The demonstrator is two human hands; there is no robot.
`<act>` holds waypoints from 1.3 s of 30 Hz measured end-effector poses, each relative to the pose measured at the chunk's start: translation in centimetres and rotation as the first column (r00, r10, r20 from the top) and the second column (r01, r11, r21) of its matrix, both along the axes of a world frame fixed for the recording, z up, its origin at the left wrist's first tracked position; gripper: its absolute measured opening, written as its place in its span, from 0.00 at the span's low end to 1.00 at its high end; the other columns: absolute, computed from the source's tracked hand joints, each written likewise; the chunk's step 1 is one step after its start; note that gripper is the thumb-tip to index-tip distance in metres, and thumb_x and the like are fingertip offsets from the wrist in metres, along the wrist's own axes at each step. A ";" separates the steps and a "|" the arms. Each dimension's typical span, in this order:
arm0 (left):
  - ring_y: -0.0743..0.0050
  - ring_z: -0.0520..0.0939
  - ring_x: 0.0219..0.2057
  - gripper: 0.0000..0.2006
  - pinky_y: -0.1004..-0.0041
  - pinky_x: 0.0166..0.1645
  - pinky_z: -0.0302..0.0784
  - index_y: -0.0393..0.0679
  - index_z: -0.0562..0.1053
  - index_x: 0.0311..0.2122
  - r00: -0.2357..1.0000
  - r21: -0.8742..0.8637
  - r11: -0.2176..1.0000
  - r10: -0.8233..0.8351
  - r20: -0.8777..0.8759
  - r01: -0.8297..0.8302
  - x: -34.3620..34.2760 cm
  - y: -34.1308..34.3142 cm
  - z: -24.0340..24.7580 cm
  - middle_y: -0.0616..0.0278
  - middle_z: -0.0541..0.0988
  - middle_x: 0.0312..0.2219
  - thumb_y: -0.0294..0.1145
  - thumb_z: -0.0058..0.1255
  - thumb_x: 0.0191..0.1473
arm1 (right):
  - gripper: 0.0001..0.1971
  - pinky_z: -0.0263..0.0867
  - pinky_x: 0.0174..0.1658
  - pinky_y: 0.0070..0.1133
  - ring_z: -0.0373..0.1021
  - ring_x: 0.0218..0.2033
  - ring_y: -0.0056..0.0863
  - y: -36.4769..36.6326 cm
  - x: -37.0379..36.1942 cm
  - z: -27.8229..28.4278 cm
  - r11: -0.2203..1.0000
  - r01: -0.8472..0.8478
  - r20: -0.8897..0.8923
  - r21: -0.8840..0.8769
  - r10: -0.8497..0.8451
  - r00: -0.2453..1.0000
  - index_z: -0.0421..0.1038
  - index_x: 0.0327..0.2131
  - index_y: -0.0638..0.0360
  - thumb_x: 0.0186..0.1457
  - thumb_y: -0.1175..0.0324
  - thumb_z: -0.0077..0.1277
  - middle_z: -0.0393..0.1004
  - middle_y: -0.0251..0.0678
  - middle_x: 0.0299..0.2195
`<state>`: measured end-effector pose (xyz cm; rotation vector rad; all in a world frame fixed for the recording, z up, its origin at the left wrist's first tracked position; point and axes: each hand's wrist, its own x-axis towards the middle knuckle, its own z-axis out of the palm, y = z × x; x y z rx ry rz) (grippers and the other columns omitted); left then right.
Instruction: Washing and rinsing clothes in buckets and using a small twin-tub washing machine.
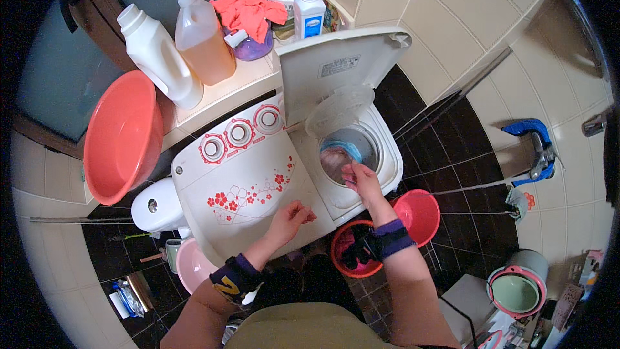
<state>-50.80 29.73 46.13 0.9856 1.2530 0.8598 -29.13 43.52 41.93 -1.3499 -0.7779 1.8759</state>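
While the right hand [361, 179] reaches over the round spin tub opening [349, 150] of the twin-tub washing machine [258, 181], its fingers pinch a bit of wet pinkish cloth [345, 169] at the tub's rim. Left hand [290, 214] sits on the closed floral lid [248, 197], fingers loosely curled, holding nothing as far as I can see. Clear inner cover [337, 108] is flipped up. Red bucket [420, 214] sits on the floor just beside the machine.
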 end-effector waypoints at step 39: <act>0.73 0.73 0.32 0.13 0.70 0.39 0.69 0.40 0.69 0.37 0.965 -0.129 0.958 0.263 0.022 -0.258 -3.9 7.9 -1.4 0.60 0.74 0.29 0.40 0.42 0.57 | 0.09 0.68 0.39 0.31 0.68 0.36 0.36 17.7 -15.0 -25.9 0.193 -0.932 0.811 -0.308 0.565 -0.151 0.68 0.37 0.56 0.51 0.69 0.44 0.70 0.33 0.37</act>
